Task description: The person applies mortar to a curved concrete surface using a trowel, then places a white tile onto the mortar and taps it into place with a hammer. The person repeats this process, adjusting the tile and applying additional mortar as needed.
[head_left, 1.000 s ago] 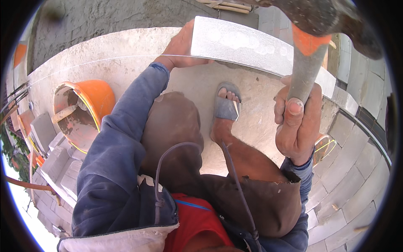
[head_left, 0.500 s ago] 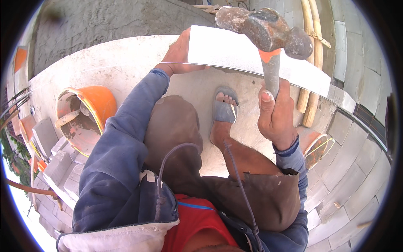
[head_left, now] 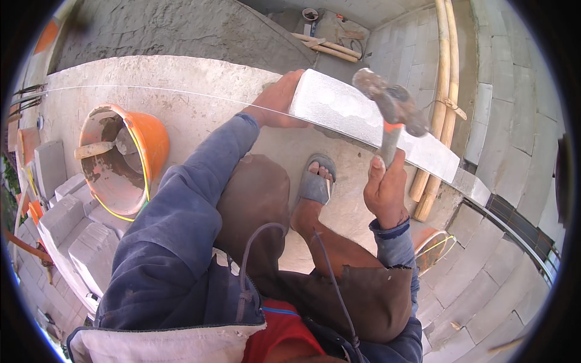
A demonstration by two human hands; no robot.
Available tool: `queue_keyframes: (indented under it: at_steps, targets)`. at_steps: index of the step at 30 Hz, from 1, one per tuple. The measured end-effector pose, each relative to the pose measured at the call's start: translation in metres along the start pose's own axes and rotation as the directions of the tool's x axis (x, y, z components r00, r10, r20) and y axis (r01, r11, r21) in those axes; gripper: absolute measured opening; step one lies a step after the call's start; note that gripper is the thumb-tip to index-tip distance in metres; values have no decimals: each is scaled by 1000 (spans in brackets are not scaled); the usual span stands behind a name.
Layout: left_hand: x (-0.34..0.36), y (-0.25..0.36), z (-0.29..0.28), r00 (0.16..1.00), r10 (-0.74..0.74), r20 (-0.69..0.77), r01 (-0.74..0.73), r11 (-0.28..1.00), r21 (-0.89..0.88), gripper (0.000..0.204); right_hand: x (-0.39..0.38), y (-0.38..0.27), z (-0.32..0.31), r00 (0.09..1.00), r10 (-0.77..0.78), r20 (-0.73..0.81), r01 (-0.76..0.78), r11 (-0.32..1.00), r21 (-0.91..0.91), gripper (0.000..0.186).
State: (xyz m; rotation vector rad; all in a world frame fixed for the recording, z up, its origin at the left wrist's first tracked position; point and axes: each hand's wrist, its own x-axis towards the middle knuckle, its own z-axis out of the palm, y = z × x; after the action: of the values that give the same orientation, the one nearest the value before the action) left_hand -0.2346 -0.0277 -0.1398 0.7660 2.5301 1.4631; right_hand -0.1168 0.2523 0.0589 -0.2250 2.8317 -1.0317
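A long white masonry block (head_left: pixel 330 104) lies on the concrete ledge (head_left: pixel 163 72), running from the middle toward the right. My left hand (head_left: pixel 279 101) is closed round its left end, fingers against the end face. A ball-ended hammer (head_left: pixel 392 107) with a worn, rusty head is over the block's right half; I cannot tell whether it touches. My right hand (head_left: pixel 386 189) wraps its handle, thumb along the shaft. A taut white string (head_left: pixel 181 92) runs along the block's near edge. Another pale block (head_left: pixel 471 186) sits at the far right end.
An orange bucket (head_left: pixel 154 145) with mortar and a wooden-handled tool (head_left: pixel 94 150) lies tipped at left. Blocks (head_left: pixel 63 215) are stacked beside it. Bamboo poles (head_left: pixel 445 103) lean behind the block on the right. A second bucket (head_left: pixel 433 247) stands near my right forearm. Wet grey mortar (head_left: pixel 181 30) covers the surface beyond.
The hammer head has come down and appears smaller and lower over the block. My left hand stays at the block's end. The view has shifted, showing more of the floor beyond.
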Motion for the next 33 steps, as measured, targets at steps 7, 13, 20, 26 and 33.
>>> queue_keyframes:
  at_steps: [7, 13, 20, 26, 33]
  targets:
    - [-4, -1, -6, 995, -84, 52, 84, 997, 3, 124, 11, -39, -21, 981, 146, 131, -137, 988, -72, 26]
    - [10, 9, 0, 1000, 4, 27, -2, 996, -85, 115, -5, 6, 7, 997, 32, 67, -27, 997, -68, 29]
    - [-2, -2, -3, 994, -85, 69, 84, 996, 13, 124, -2, -19, -26, 984, 169, 48, -169, 986, -17, 28]
    - [2, -7, 2, 991, -51, 121, 37, 993, 112, 120, -57, 26, -31, 954, 194, -229, -173, 979, 109, 29]
    - [0, -10, 8, 978, -130, 165, 120, 990, 69, 116, -41, 16, -49, 953, 299, -37, -302, 949, -92, 24]
